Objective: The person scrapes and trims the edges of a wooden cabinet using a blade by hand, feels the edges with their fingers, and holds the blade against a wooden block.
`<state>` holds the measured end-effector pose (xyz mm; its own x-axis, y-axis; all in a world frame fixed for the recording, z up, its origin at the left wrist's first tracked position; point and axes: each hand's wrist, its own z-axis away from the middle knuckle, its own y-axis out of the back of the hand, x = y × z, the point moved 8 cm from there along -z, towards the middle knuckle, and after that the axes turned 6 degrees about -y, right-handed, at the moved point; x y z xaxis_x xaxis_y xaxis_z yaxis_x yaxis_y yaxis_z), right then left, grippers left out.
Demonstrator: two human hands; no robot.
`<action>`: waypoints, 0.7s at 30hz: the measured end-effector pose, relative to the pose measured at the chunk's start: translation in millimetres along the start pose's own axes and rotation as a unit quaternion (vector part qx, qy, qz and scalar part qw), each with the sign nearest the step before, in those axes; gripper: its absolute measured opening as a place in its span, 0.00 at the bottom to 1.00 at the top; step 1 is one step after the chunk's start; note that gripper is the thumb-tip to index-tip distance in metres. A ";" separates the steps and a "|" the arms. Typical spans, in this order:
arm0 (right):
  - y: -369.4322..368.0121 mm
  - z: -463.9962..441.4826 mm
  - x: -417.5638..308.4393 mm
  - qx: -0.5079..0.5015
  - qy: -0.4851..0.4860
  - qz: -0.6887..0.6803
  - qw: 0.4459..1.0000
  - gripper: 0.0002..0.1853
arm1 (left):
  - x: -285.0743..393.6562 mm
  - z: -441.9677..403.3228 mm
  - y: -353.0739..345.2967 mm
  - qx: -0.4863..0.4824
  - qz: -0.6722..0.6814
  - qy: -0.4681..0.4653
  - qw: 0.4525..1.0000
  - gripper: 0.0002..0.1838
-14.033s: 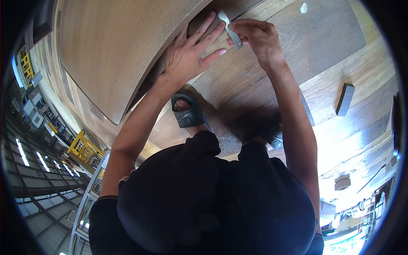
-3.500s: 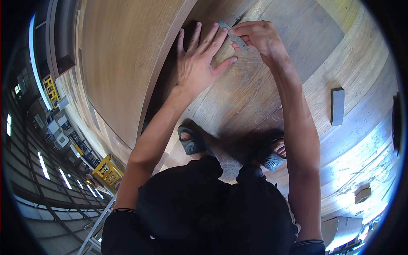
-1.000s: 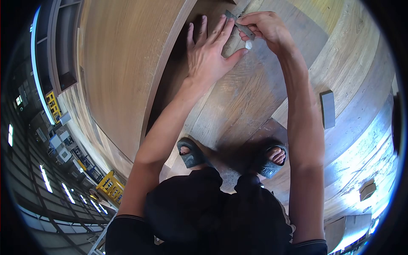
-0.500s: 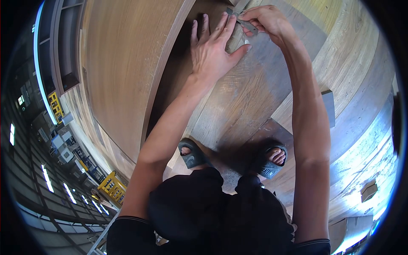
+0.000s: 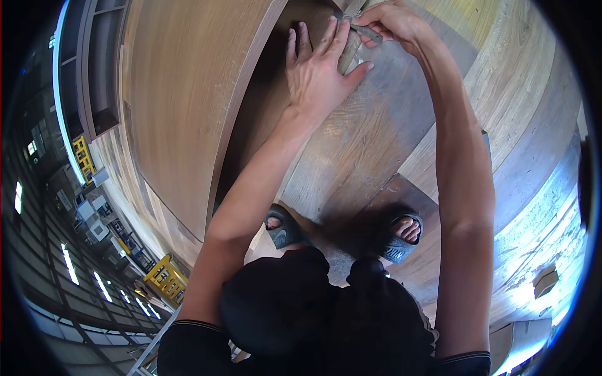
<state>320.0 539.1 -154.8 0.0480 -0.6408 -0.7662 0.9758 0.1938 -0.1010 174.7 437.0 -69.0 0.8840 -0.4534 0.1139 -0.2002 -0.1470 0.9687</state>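
Observation:
Flat with its fingers spread, my left hand (image 5: 316,78) rests on a dark wood surface beside a large wooden panel (image 5: 182,94). Near the top of the view, my right hand (image 5: 392,28) pinches a thin grey metal blade (image 5: 367,32) between thumb and fingers. The blade's left end lies close to my left index fingertip, by a wood edge. A small pale scrap lies near my left thumb, partly hidden.
Wood-patterned boards (image 5: 357,150) lie around my sandalled feet. A small brown block (image 5: 545,282) is at the lower right. Dark shelving (image 5: 100,69) stands at the upper left, and a yellow rack (image 5: 166,279) at the lower left.
Both hands have moved up in the view, with the right hand and blade shifting right too. The blade stays pinched. My right arm now covers most of the grey block at the right.

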 end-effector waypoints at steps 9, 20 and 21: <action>-12.7 13.9 -0.6 -0.103 0.019 0.018 0.994 0.08 | 6.9 4.7 12.9 -0.001 -0.001 0.002 1.000 0.45; 81.4 117.1 46.9 0.172 0.015 -0.147 0.974 0.13 | 19.3 -25.6 -6.3 0.009 0.021 0.059 0.998 0.38; 87.1 124.2 46.5 0.170 0.020 -0.138 0.976 0.13 | 30.6 -28.8 -12.4 0.011 0.016 0.071 0.997 0.39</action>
<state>433.7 433.9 -120.4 -0.2278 -0.6021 -0.7652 0.9651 -0.2441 -0.0953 216.4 450.3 -71.1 0.9276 -0.3292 0.1769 -0.2378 -0.1548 0.9589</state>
